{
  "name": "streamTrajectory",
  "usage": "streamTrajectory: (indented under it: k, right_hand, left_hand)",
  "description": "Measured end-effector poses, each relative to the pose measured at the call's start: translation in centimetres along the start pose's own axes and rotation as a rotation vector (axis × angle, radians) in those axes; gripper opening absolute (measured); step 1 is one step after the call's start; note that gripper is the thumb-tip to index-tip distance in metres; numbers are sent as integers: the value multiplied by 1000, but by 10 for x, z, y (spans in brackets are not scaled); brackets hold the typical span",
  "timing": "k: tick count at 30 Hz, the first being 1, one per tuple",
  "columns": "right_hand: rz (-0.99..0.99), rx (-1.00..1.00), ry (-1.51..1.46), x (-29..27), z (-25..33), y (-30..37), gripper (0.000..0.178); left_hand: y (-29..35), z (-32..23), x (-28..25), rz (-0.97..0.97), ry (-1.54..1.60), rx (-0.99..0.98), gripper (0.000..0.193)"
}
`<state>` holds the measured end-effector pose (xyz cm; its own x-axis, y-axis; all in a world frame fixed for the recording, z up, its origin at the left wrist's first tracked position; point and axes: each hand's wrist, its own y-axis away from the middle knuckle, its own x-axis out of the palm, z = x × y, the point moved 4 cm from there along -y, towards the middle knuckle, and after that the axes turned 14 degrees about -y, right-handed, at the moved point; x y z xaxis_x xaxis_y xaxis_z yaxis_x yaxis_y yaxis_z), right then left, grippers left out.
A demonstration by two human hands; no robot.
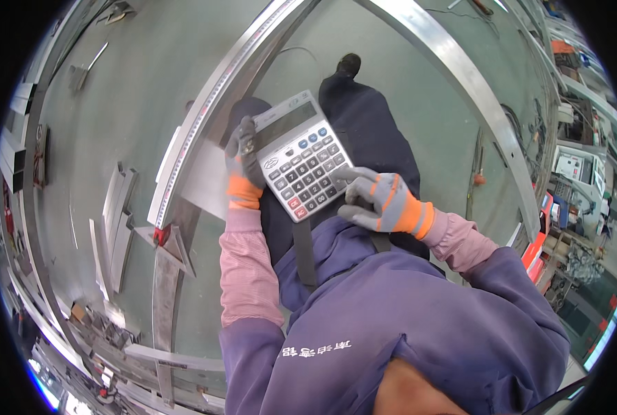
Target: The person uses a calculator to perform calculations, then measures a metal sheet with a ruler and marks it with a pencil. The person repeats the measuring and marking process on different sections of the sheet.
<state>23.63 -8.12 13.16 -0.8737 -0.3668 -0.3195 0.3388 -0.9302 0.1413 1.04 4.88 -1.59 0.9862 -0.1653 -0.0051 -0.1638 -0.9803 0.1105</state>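
Note:
A silver desktop calculator (281, 149) with dark number keys, blue keys and red keys lies tilted over my lap. My left hand (246, 152), in a grey and orange work glove, grips its left edge, the thumb on the front and the other fingers hidden behind. At the calculator's lower right, my right hand (381, 199), gloved alike, reaches over the keys with its index finger stretched out. The other fingers of that hand are partly bent and apart, with nothing held. Whether the fingertip presses a key I cannot tell.
A long metal beam (218, 90) with a measuring tape strip along it curves past on the left, a red piece (160, 236) at its end. Another metal beam (453, 62) runs along the right. Metal profiles (118, 232) lie on the left floor; cluttered shelving (574, 173) stands far right.

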Motion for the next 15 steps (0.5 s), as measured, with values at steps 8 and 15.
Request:
streamTrajectory:
  k: [8,15]
  right_hand:
    - [183,179,-62,9,8,-13,36]
    - [7,64,-11,-13,-8,17,37]
  left_hand:
    - [0,-14,5,-128,-37,56,44]
    - [7,-30,10,-59,227,-258,44]
